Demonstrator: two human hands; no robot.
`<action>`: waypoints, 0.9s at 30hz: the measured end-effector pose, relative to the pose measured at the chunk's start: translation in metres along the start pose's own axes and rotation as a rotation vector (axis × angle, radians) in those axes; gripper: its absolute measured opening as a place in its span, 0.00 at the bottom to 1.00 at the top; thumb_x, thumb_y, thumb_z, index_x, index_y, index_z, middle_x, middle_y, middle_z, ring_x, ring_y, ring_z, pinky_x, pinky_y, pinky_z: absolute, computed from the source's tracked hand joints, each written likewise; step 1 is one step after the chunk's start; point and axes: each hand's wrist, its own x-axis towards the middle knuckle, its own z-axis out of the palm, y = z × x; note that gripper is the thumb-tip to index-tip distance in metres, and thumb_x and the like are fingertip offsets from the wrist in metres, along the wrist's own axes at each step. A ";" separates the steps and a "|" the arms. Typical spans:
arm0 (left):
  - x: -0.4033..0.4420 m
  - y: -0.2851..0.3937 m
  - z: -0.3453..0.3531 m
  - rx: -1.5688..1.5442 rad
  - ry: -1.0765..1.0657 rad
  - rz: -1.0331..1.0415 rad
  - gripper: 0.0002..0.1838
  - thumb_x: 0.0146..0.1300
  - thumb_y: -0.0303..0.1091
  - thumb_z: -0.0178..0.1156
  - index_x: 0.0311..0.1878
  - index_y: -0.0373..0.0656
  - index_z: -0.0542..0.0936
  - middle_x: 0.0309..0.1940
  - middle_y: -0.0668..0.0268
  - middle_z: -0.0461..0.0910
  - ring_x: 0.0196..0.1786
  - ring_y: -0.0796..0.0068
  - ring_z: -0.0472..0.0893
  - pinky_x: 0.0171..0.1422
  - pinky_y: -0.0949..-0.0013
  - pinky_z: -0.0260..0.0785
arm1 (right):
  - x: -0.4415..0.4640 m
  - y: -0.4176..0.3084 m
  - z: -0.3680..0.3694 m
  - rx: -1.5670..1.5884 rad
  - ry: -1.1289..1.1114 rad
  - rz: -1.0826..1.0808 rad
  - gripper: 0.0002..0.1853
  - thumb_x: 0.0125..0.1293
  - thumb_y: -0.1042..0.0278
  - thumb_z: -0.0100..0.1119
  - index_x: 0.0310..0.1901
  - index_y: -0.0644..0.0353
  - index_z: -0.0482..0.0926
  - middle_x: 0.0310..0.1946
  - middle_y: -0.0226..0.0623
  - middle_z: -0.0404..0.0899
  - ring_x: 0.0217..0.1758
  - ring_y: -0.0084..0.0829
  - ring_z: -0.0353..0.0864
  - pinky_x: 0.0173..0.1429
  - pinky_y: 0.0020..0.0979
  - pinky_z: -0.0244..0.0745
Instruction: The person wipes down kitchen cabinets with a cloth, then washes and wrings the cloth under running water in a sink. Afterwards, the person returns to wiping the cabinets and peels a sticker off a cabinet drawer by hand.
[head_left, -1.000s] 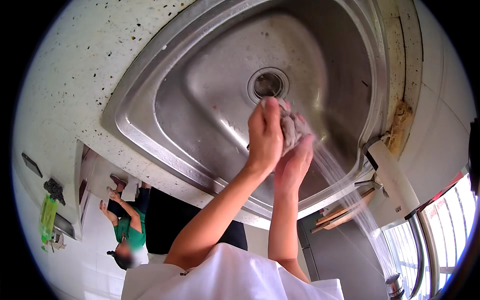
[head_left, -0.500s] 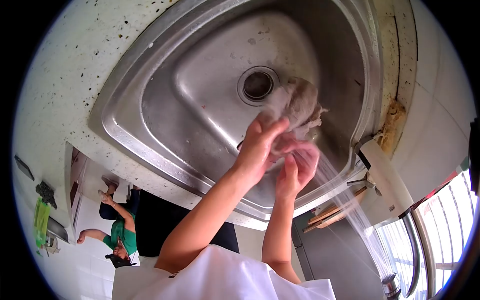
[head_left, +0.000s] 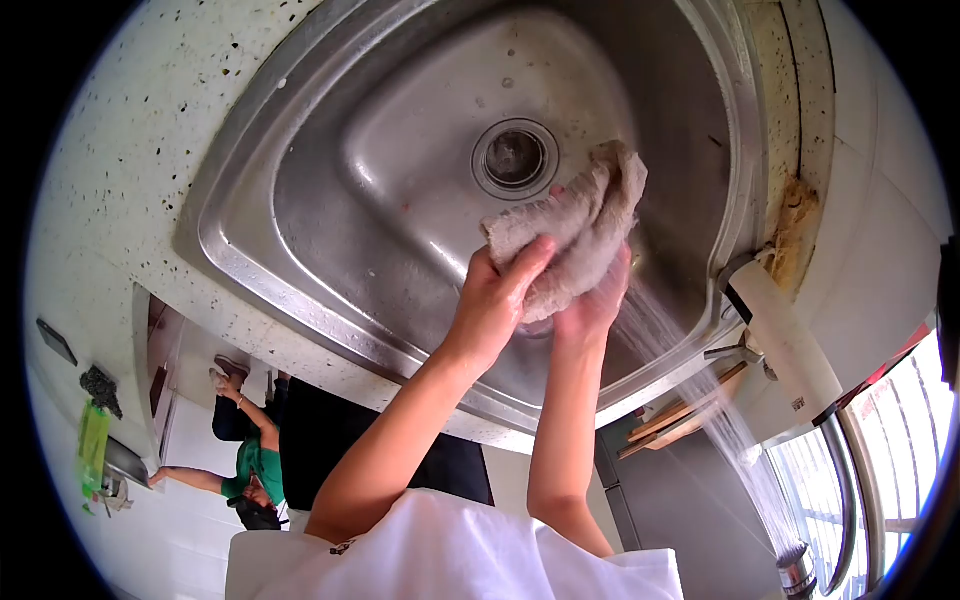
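- Both hands work a wet, pale cloth (head_left: 578,228) in the spray, over the sink (head_left: 330,225), just beside the drain (head_left: 515,158).
- The left hand (head_left: 492,305) grips its near edge, thumb on top; the right hand (head_left: 600,298) supports it from beneath, fingers partly hidden.
- Turning or squeezing the cloth would likely call for both grips, since it looks limp and heavy with water.
- Water streams from the faucet (head_left: 797,572) towards the right hand; its spray blurs the view there.
- Beyond the counter (head_left: 150,130), a person in green (head_left: 262,465) reaches sideways.

No legible text, no readable labels, numbers or signs
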 end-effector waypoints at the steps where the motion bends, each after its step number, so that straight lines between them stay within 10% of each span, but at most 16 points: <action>1: 0.000 0.000 -0.002 0.010 0.040 0.060 0.23 0.68 0.39 0.61 0.58 0.33 0.73 0.53 0.63 0.78 0.55 0.78 0.76 0.59 0.72 0.69 | -0.001 0.000 -0.003 0.003 0.000 -0.003 0.24 0.75 0.57 0.36 0.64 0.61 0.68 0.62 0.46 0.72 0.65 0.44 0.71 0.71 0.46 0.65; 9: 0.001 0.014 -0.008 0.082 0.284 0.268 0.21 0.70 0.42 0.59 0.54 0.31 0.76 0.48 0.63 0.79 0.49 0.81 0.75 0.56 0.74 0.68 | -0.020 -0.002 -0.002 -0.124 0.263 -0.073 0.27 0.71 0.56 0.48 0.67 0.58 0.65 0.66 0.42 0.68 0.69 0.43 0.66 0.74 0.46 0.59; 17: 0.006 0.013 -0.020 0.096 0.230 0.274 0.22 0.68 0.40 0.61 0.58 0.34 0.74 0.56 0.63 0.75 0.59 0.75 0.73 0.64 0.68 0.65 | -0.026 -0.007 -0.021 0.148 -0.105 -0.024 0.28 0.71 0.55 0.47 0.69 0.59 0.63 0.70 0.44 0.64 0.73 0.46 0.61 0.77 0.50 0.51; 27: 0.011 0.007 -0.020 0.386 0.247 0.397 0.11 0.70 0.30 0.56 0.48 0.32 0.78 0.40 0.67 0.81 0.42 0.82 0.76 0.50 0.75 0.69 | 0.003 0.025 -0.109 0.138 0.039 -0.156 0.32 0.71 0.45 0.43 0.70 0.57 0.63 0.70 0.44 0.63 0.73 0.48 0.60 0.76 0.52 0.52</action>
